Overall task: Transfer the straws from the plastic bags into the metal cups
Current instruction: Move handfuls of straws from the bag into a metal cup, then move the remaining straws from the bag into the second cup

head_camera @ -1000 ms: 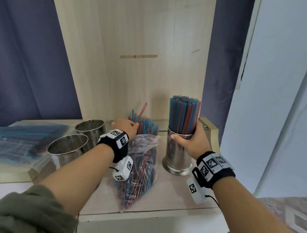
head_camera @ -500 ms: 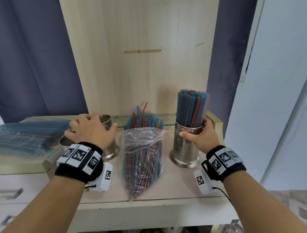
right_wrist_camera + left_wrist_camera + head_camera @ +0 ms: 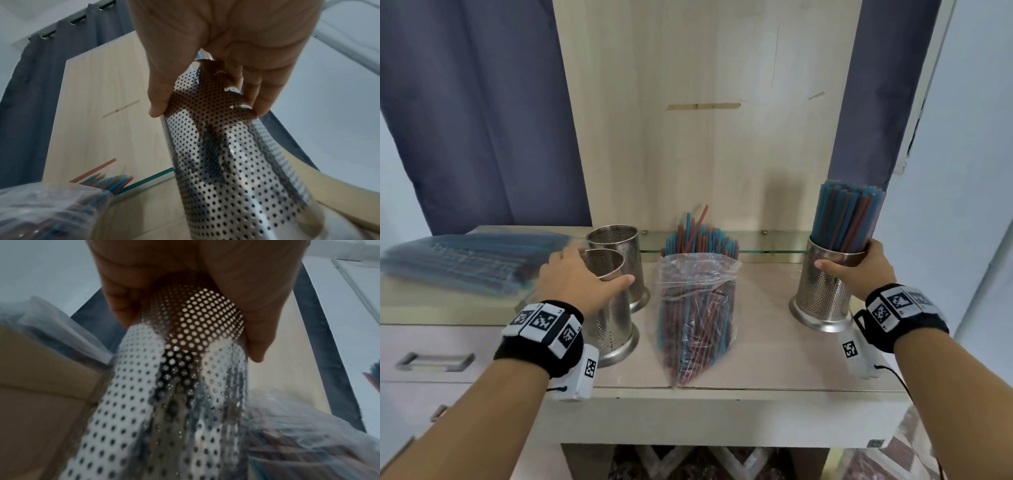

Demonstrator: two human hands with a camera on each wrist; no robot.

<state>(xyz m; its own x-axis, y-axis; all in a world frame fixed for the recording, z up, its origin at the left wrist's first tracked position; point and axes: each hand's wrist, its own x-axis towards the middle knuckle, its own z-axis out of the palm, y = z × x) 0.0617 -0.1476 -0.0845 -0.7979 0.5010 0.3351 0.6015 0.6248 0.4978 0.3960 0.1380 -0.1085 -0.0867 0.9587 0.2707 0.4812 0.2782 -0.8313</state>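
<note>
My left hand (image 3: 578, 277) grips an empty perforated metal cup (image 3: 609, 308) near the desk's front-left; my right hand (image 3: 866, 270) grips the straw-filled cup (image 3: 822, 294) at the right edge; open straw bag (image 3: 697, 308) between, seemingly upright

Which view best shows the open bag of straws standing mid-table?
Head view: the open bag of straws stands whole between the cups, straw tips poking out. Right wrist shows only its blurred top; left wrist only a blurred patch.

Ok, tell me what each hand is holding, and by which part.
Left hand grips the empty metal cup near its rim. Right hand grips the straw-filled cup just below its rim.
</note>
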